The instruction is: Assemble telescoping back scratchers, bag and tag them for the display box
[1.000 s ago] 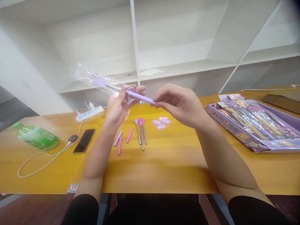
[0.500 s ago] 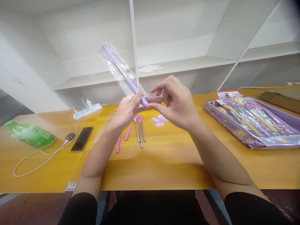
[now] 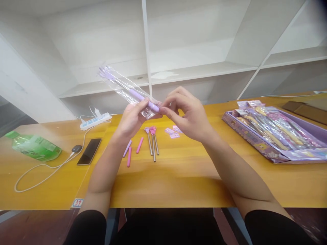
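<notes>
A purple back scratcher [image 3: 136,94] with a metal shaft lies inside a clear plastic bag [image 3: 120,89], its claw end pointing up and to the left. My left hand [image 3: 131,119] is closed round the handle part through the plastic, thumb on top. At the bag's lower right end my right hand [image 3: 185,112] pinches the plastic edge by the handle's tip, thumb against forefinger. Below on the table lie several metal shafts with pink and purple claw heads [image 3: 152,131]. Pink handles [image 3: 129,157] and a purple handle [image 3: 127,149] lie beside them, near small printed cards [image 3: 174,135].
On the right stands a purple display box [image 3: 255,148] with bagged back scratchers. A phone [image 3: 89,152], a white cable [image 3: 48,166], a green bottle [image 3: 35,147] and a power strip [image 3: 95,121] lie on the left. White shelving [image 3: 191,73] rises behind the table.
The bagged back scratcher has tipped down to the left, its claw end now lower. My right fingers have closed in on the bag's end. The purple handle on the table has come into view.
</notes>
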`<state>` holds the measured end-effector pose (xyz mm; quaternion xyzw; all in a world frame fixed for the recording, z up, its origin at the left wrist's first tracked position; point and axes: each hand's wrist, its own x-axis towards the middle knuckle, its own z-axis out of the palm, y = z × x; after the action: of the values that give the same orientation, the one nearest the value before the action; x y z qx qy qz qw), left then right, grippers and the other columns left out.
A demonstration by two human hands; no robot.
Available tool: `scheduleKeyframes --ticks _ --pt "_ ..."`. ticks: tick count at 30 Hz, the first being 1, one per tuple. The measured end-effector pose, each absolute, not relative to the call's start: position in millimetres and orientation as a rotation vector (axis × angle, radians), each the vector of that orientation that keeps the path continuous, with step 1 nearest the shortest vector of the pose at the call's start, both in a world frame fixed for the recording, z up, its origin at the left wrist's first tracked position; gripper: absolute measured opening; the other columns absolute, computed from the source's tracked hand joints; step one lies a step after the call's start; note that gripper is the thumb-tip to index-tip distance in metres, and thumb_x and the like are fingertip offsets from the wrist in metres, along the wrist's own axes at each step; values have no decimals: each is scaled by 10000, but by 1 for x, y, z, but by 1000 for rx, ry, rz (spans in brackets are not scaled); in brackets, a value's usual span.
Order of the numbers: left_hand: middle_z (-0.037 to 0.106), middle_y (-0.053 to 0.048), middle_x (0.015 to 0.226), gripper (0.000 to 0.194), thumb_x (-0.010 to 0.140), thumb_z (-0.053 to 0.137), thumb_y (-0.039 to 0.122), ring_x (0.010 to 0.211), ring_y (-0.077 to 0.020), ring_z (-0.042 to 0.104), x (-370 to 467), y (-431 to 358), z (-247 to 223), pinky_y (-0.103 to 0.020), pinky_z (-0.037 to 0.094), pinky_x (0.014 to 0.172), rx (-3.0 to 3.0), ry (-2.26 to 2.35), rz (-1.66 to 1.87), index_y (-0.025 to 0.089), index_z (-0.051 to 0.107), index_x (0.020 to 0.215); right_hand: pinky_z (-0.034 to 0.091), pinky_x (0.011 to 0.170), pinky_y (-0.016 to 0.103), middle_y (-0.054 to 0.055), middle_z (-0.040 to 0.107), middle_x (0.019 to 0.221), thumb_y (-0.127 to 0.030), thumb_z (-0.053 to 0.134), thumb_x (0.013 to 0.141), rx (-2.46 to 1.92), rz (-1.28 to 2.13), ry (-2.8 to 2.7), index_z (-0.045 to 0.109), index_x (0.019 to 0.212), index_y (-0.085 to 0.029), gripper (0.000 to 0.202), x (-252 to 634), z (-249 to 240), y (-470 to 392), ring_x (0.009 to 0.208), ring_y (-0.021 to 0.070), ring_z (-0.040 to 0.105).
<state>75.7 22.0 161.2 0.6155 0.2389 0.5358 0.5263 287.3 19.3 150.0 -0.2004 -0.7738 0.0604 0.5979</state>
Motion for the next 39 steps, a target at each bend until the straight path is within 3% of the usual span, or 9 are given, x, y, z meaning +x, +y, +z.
scheduleKeyframes --ticks 4,9,13,19,27,31,39 --pt "817 -94 963 336 1008 784 458 1017 -255 806 75 23 164 -424 685 997 1352 552 1253 140 834 912 516 727 306 15 598 981 -202 748 1010 -323 162 -1863 720 998 -251 57 289 149 24 785 128 563" --pt "791 -99 880 357 1010 762 427 809 -207 773 74 28 164 -343 689 777 1251 490 1033 119 813 838 500 621 286 -6 613 1018 -113 753 850 -84 46 -1899 694 921 -253 168 290 146 39 639 79 494" --pt "757 -71 841 333 996 778 438 716 -167 726 76 30 159 -273 623 636 1177 435 879 154 790 821 470 521 284 -18 676 890 -172 784 798 69 -40 -1790 694 855 -276 149 284 142 45 600 108 530" --pt "736 -87 872 341 999 757 478 642 -136 628 80 25 160 -259 527 550 1198 434 806 167 794 864 503 483 318 -18 763 819 -249 795 804 61 51 -1745 669 837 -302 141 282 141 41 590 163 626" --pt "713 -76 866 379 972 796 515 622 -99 546 80 27 159 -251 470 543 1272 454 920 152 806 864 562 577 324 17 792 900 -113 790 820 63 293 -1782 706 939 -271 214 285 142 34 716 177 704" --pt "701 -54 835 312 905 879 449 650 -105 571 82 26 160 -239 473 554 1285 457 999 146 833 961 568 603 322 11 759 904 -191 840 874 -21 369 -1725 701 989 -275 199 284 141 35 702 153 678" --pt "760 -74 974 275 935 891 393 805 -146 675 77 30 156 -252 558 676 1387 435 1059 178 838 1098 530 597 306 0 703 899 -301 864 934 -185 509 -1687 704 1036 -256 195 282 137 39 704 125 648"
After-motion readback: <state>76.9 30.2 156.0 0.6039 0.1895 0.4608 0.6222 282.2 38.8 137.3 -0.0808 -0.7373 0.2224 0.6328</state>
